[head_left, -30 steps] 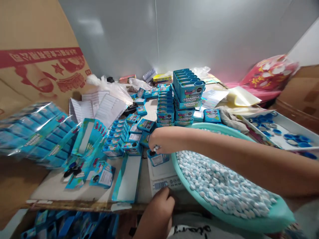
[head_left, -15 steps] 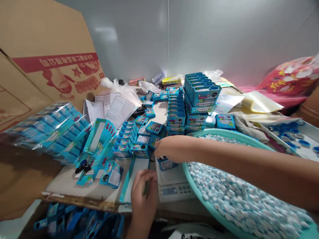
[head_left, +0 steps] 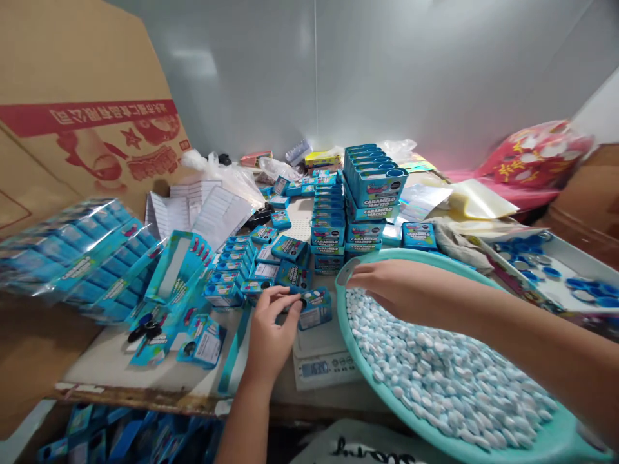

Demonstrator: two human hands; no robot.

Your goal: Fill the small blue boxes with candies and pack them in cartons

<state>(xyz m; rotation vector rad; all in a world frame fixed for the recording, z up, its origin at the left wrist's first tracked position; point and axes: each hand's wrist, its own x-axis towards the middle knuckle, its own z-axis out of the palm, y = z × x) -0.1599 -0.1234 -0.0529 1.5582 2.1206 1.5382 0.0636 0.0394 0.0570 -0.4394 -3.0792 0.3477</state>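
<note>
My left hand (head_left: 271, 332) pinches a small blue candy box (head_left: 315, 308) that rests tilted on a white digital scale (head_left: 323, 361). My right hand (head_left: 394, 289) hovers over the near rim of a large teal basin (head_left: 532, 444), fingers loosely curled and apart, with nothing visibly in them. The basin is full of white and blue candy pieces (head_left: 435, 374).
Stacks of blue candy boxes (head_left: 370, 187) stand behind the basin, with more small boxes (head_left: 232, 270) left of the scale. Wrapped blue packs (head_left: 72, 258) lie at the left under a cardboard carton (head_left: 87, 116). A white tray of blue caps (head_left: 556, 270) sits at the right.
My left hand rose from the table edge to the box on the scale and took hold of it. My right hand left the box and moved right over the basin.
</note>
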